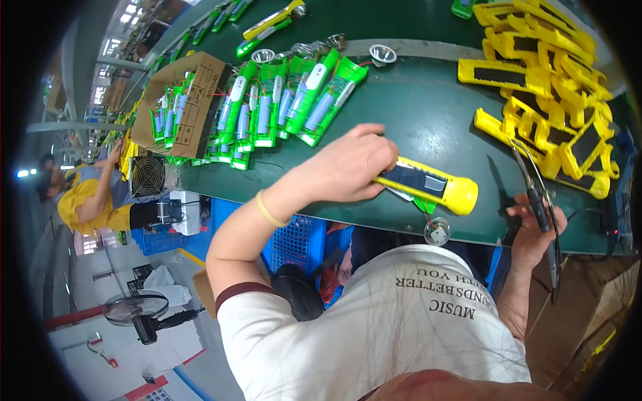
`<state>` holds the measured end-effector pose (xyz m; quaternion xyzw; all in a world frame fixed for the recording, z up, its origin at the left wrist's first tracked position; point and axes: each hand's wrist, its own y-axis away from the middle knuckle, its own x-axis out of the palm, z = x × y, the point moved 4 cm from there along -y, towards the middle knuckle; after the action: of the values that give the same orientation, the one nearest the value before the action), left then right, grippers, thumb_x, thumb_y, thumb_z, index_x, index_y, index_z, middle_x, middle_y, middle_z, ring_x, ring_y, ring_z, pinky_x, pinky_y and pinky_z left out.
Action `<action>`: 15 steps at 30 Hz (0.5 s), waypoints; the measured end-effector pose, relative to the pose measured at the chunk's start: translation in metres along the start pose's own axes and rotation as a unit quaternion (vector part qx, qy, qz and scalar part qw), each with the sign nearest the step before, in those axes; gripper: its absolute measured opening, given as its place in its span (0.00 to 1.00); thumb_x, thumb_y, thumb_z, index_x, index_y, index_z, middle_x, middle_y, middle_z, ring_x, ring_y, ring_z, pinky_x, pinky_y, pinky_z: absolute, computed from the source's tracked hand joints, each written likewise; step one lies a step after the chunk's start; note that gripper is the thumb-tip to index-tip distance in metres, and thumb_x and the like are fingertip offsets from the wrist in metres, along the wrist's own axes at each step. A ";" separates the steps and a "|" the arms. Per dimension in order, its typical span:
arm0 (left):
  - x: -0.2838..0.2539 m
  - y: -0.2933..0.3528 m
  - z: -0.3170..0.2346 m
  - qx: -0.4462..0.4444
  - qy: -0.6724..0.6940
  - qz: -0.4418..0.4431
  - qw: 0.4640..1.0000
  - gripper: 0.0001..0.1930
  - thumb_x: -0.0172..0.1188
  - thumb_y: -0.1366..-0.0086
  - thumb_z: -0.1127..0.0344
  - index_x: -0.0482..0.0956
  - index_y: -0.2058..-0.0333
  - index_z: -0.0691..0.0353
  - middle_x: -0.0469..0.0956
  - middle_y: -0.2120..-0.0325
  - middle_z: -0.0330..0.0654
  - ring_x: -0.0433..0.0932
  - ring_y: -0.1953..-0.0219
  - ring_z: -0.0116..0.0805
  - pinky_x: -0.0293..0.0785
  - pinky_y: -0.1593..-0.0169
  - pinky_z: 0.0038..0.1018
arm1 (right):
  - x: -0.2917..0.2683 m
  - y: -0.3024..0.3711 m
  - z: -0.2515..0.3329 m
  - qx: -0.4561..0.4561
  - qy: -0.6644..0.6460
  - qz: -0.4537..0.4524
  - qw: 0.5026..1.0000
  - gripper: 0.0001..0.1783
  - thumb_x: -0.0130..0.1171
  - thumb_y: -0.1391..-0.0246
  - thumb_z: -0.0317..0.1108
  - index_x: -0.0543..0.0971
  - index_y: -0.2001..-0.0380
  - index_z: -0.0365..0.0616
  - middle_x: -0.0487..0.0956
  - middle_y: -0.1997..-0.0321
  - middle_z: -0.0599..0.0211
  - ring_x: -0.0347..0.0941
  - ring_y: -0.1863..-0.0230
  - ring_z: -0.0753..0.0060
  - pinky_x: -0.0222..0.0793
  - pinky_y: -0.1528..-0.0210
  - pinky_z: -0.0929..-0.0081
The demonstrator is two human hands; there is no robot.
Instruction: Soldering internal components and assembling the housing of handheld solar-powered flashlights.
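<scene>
My left hand (361,164) is closed round the narrow end of a yellow flashlight casing (458,195) with a dark solar panel on its side. Part of a green inner piece (425,204) shows beneath the casing. A round reflector (437,231) hangs from it on thin wires near the table edge. In my right hand (531,234) is a soldering iron (537,204) with a black grip, its thin metal end angled up toward the yellow casings. Fingers of the right hand are wrapped round the grip, a few partly spread.
Several yellow casings (562,87) lie heaped at the far right of the green table (414,100). Green inner bodies (326,100) with batteries and reflectors are grouped at the left, beside a cardboard box (200,100). A co-worker in yellow (83,204) is farther left, near a fan (137,307).
</scene>
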<state>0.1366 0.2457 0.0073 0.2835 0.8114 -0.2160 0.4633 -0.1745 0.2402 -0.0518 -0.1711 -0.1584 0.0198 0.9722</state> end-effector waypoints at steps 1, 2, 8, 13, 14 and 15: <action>-0.001 0.001 0.002 0.015 0.004 -0.021 1.000 0.18 0.63 0.59 0.73 0.62 0.71 0.60 0.71 0.66 0.46 0.70 0.61 0.48 0.61 0.47 0.43 | 0.002 -0.001 0.002 -0.004 0.002 0.006 1.000 0.28 0.41 0.45 0.57 0.58 0.56 0.43 0.68 0.59 0.54 0.72 0.63 0.55 0.73 0.67 0.65; -0.005 0.003 0.005 0.028 -0.007 -0.049 0.998 0.19 0.63 0.60 0.72 0.62 0.71 0.60 0.71 0.66 0.46 0.70 0.64 0.47 0.64 0.52 0.39 | 0.003 -0.001 0.001 -0.001 0.007 0.007 1.000 0.27 0.39 0.45 0.58 0.58 0.57 0.44 0.68 0.61 0.55 0.72 0.64 0.56 0.73 0.68 0.67; -0.106 -0.055 0.094 -0.163 -0.069 -0.150 0.973 0.21 0.64 0.60 0.62 0.65 0.69 0.62 0.70 0.77 0.47 0.71 0.73 0.45 0.68 0.69 0.33 | -0.005 -0.001 -0.004 -0.025 -0.009 0.011 1.000 0.26 0.39 0.44 0.57 0.59 0.54 0.48 0.69 0.55 0.55 0.71 0.62 0.55 0.72 0.70 0.68; -0.140 -0.088 0.246 -0.307 -0.149 -0.139 0.930 0.25 0.65 0.59 0.55 0.65 0.66 0.62 0.74 0.71 0.51 0.74 0.67 0.47 0.69 0.62 0.33 | 0.011 -0.008 0.001 0.011 0.052 -0.024 0.998 0.26 0.42 0.46 0.58 0.57 0.62 0.44 0.65 0.66 0.57 0.71 0.66 0.58 0.72 0.70 0.70; -0.135 -0.085 0.272 -0.327 -0.144 -0.116 0.927 0.26 0.65 0.59 0.55 0.65 0.65 0.62 0.74 0.70 0.51 0.73 0.66 0.47 0.69 0.62 0.33 | 0.011 -0.009 0.000 0.015 0.055 -0.023 0.998 0.26 0.43 0.47 0.58 0.57 0.63 0.44 0.65 0.66 0.57 0.72 0.66 0.58 0.72 0.70 0.70; -0.133 -0.086 0.292 -0.344 -0.138 -0.094 0.924 0.26 0.65 0.59 0.55 0.65 0.65 0.62 0.73 0.70 0.50 0.73 0.66 0.47 0.69 0.61 0.32 | 0.007 -0.008 -0.002 0.015 0.045 -0.035 0.998 0.27 0.45 0.47 0.58 0.57 0.62 0.45 0.64 0.63 0.56 0.72 0.67 0.57 0.72 0.70 0.69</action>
<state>0.3181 -0.0325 -0.0084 -0.0039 0.7867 -0.0028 0.6173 -0.1669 0.2326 -0.0491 -0.1515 -0.1204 -0.0192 0.9809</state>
